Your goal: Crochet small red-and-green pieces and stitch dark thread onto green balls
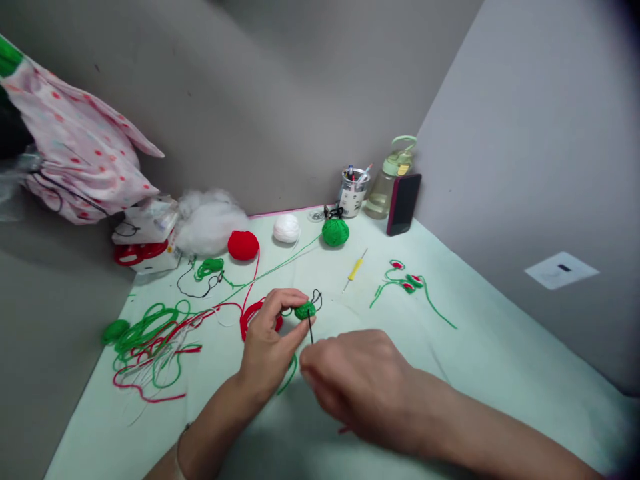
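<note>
Left hand is pinching a little green yarn piece between thumb and finger over the table, and the right hand, curled closed, is gripping a thin dark tool right at it, maybe a hook, hard to say. A yellow-handled tool is lying further back.

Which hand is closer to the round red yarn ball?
Left. The left hand is in front of the red yarn ball, slightly to its right, not touching; the right hand is farther right and nearer the camera.
</note>
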`<action>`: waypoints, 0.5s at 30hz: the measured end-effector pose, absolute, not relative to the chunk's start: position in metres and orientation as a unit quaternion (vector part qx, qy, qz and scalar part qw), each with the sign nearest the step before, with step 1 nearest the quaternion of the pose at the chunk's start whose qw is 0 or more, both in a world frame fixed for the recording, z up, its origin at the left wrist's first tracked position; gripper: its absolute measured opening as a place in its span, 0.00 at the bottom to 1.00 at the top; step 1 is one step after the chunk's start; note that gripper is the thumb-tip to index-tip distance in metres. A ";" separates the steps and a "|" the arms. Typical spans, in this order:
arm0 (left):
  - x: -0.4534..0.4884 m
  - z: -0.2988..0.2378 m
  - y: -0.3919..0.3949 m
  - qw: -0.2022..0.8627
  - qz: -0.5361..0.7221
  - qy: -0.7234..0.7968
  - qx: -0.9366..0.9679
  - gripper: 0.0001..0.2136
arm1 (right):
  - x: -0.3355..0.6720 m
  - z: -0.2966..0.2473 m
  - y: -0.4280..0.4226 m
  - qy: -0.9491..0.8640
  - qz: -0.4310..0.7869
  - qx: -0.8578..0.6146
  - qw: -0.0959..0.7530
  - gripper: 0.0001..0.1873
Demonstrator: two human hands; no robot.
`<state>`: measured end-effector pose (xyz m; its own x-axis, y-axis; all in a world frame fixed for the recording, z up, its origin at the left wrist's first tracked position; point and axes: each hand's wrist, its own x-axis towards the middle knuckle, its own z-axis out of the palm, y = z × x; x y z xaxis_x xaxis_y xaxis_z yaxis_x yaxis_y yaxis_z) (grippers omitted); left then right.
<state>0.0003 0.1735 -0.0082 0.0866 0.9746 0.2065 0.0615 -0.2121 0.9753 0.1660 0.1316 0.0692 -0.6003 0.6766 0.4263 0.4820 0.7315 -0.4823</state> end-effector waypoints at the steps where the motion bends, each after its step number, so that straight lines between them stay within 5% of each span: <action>1: -0.002 -0.008 0.175 0.433 0.514 0.443 0.594 0.08 | 0.171 0.075 0.131 -0.865 0.228 -0.347 0.281 0.11; 4: -0.008 -0.008 0.181 0.379 0.531 0.448 0.611 0.08 | 0.192 0.094 0.131 -0.739 0.543 -0.321 0.237 0.08; 7: -0.012 -0.006 0.184 0.354 0.536 0.460 0.613 0.08 | 0.211 0.101 0.136 -0.606 0.697 -0.264 0.277 0.13; 10: -0.012 -0.001 0.181 0.393 0.546 0.467 0.573 0.09 | 0.213 0.093 0.145 -0.600 0.655 -0.304 0.345 0.09; 15: -0.013 0.010 0.178 0.547 0.535 0.432 0.477 0.10 | 0.192 0.070 0.159 -0.740 0.355 -0.426 0.380 0.19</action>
<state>-0.0128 0.1784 0.0099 0.0538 0.9979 0.0371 -0.1726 -0.0273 0.9846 0.1925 0.1586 0.0699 -0.3484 0.9007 0.2596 0.3621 0.3848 -0.8490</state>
